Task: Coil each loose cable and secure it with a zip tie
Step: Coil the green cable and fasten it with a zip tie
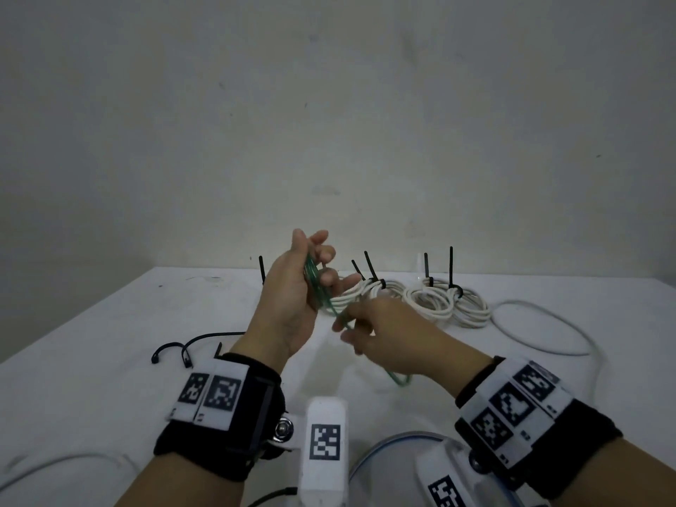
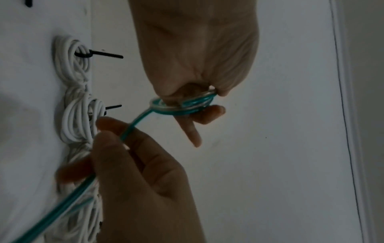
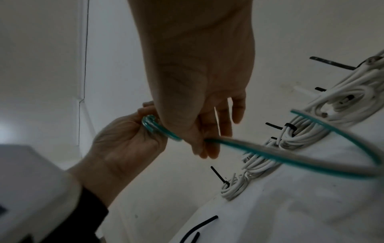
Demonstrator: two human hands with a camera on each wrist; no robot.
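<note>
A thin green cable is partly wound into a small coil (image 1: 314, 283) that my left hand (image 1: 318, 276) grips, raised above the table. In the left wrist view the coil (image 2: 182, 105) sits round the curled fingers. My right hand (image 1: 344, 327) pinches the running green strand (image 2: 133, 126) just below the coil. From that hand (image 3: 205, 144) the strand (image 3: 270, 152) sweeps out in a wide loop. The green tail (image 1: 398, 380) lies on the white table (image 1: 109, 323) under my right wrist.
Several white coiled cables (image 1: 373, 292) (image 1: 450, 303) bound with black zip ties lie at the back. A loose white cable (image 1: 548, 345) curves at the right, another (image 1: 55, 466) at the near left. Loose black zip ties (image 1: 183, 351) lie left of my left wrist.
</note>
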